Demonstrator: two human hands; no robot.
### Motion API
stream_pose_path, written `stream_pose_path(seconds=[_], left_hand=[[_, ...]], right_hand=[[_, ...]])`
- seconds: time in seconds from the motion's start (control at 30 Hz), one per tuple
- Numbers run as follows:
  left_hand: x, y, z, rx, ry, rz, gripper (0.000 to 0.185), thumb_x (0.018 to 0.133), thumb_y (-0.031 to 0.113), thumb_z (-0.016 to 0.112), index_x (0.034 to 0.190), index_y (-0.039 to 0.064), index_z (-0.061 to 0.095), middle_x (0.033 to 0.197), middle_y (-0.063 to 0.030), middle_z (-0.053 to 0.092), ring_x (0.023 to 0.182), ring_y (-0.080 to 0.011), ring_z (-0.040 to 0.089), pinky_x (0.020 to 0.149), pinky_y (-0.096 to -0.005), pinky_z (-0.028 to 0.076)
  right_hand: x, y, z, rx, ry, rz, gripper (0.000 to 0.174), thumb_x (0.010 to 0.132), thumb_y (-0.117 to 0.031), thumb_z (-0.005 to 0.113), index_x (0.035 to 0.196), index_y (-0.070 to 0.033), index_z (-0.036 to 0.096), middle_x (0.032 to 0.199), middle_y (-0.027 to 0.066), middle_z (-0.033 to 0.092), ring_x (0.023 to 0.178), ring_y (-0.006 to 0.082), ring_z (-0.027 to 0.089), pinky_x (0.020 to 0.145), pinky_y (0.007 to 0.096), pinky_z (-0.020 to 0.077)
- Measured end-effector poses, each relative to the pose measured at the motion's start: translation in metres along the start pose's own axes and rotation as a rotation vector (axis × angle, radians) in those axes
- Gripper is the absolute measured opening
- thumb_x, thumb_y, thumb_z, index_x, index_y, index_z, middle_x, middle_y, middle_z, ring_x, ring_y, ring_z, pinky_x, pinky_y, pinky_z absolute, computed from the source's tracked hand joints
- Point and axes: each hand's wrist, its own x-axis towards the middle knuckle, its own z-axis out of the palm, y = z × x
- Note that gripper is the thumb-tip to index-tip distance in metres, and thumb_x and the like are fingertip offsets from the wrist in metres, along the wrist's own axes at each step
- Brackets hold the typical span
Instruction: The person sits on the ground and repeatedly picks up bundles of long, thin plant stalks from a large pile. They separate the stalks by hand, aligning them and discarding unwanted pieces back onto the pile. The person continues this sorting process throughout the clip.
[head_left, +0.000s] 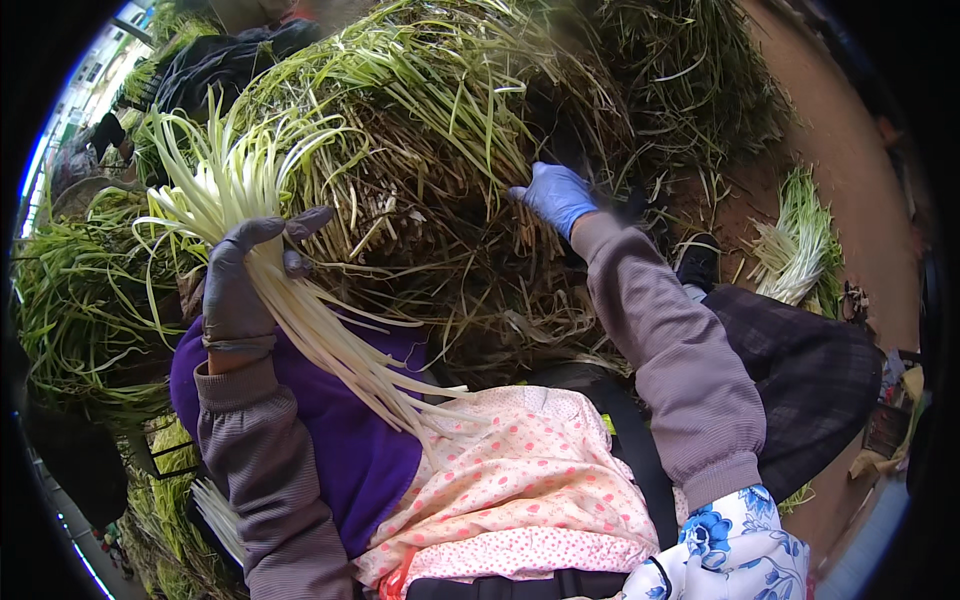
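Observation:
My left hand (244, 277), in a grey glove, is closed around a bundle of pale, long-stemmed greens (300, 300) that look like blanched chives. Their pale yellow leaves fan out above the fist, while the white stems hang across my lap toward the pink patterned apron (517, 480). My right hand (555, 196), gloved in blue, reaches to the large heap of greens (405, 142) in front of me. Its thumb and forefinger touch the stalks near the brown, dry root ends. The other fingers are curled out of sight, so whether they grip any stalks is unclear.
A bundle of white-stemmed greens (795, 244) lies on the brown floor (832, 135) at right, beyond a dark shoe (697, 259). More greens (82, 292) are heaped at left. Dark cloth (217, 67) lies behind the main heap. Purple cloth (360, 457) covers my left leg.

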Motion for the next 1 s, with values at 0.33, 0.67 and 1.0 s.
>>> stream_pose_path(seconds=[0.33, 0.67, 1.0], left_hand=[[0.011, -0.001, -0.010, 0.072, 0.044, -0.029, 0.027, 0.069, 0.012, 0.049, 0.086, -0.008, 0.053, 0.083, -0.0249, 0.058, 0.047, -0.0154, 0.051, 0.046, -0.0249, 0.044], [0.016, -0.005, -0.015, 0.017, 0.036, -0.095, 0.020, 0.071, 0.009, 0.052, 0.083, -0.007, 0.054, 0.075, -0.0185, 0.059, 0.046, -0.0144, 0.048, 0.044, -0.0242, 0.041], [0.018, -0.023, 0.002, -0.287, 0.079, -0.130, 0.021, 0.071, 0.007, 0.055, 0.088, -0.005, 0.053, 0.080, -0.0128, 0.059, 0.063, -0.0169, 0.054, 0.055, -0.0266, 0.043]], right_hand=[[-0.001, 0.054, -0.064, 0.876, 0.839, -0.202, 0.015, 0.074, -0.009, 0.058, 0.086, -0.001, 0.061, 0.067, 0.0063, 0.061, 0.056, 0.0101, 0.052, 0.051, 0.0235, 0.0422], [-0.025, 0.017, -0.042, 1.460, 0.201, -0.020, 0.027, 0.080, -0.032, 0.054, 0.068, -0.008, 0.056, 0.049, -0.0035, 0.044, 0.035, 0.0040, 0.038, 0.029, 0.0170, 0.0268], [-0.070, -0.056, -0.006, 1.214, 0.074, -0.385, 0.034, 0.083, -0.032, 0.049, 0.077, 0.000, 0.060, 0.050, -0.0025, 0.047, 0.041, 0.0029, 0.040, 0.037, 0.0179, 0.0288]])
